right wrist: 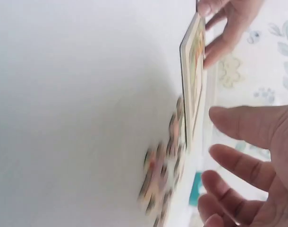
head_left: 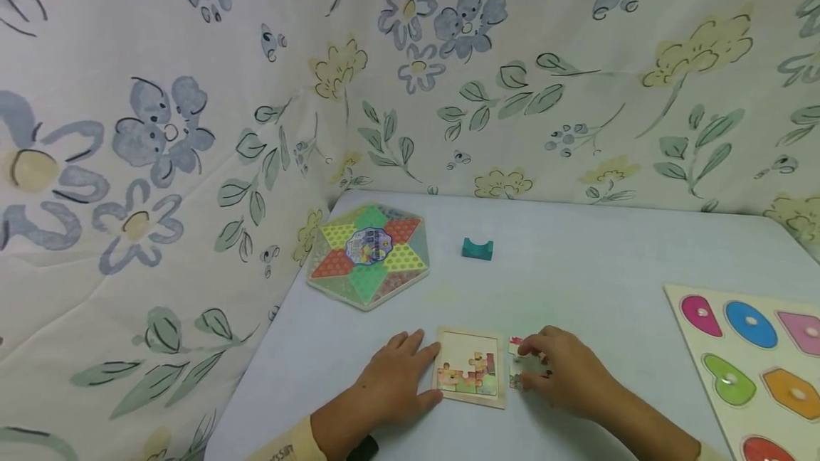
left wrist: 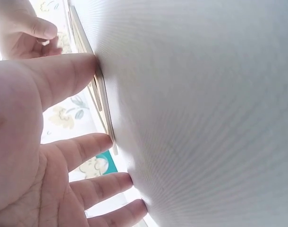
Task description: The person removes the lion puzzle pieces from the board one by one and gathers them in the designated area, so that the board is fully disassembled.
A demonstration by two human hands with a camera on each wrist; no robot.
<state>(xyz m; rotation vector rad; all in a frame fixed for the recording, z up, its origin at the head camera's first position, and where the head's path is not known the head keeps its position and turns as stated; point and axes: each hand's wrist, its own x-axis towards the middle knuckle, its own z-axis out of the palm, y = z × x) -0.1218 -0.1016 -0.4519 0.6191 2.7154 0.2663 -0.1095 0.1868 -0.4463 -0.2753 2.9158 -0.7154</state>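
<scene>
A small wooden jigsaw tray (head_left: 470, 399) lies flat on the table, with several picture pieces (head_left: 464, 381) fitted along its bottom and right side. My left hand (head_left: 396, 379) is spread on the table at the tray's left edge; in the left wrist view its thumb and forefinger touch the tray (left wrist: 110, 125). My right hand (head_left: 564, 374) hovers over loose jigsaw pieces (head_left: 515, 370) beside the tray's right edge. In the right wrist view its fingers are bent and apart, nothing between them, and the loose pieces (right wrist: 156, 177) lie blurred on the table.
A hexagonal Chinese checkers board (head_left: 333, 283) sits at the back left. Right of it stands a teal block with a curved notch (head_left: 477, 250). A board of coloured knobbed shapes (head_left: 698, 361) lies at the right. A dark object (head_left: 363, 449) shows near my left wrist. Floral cloth hangs behind.
</scene>
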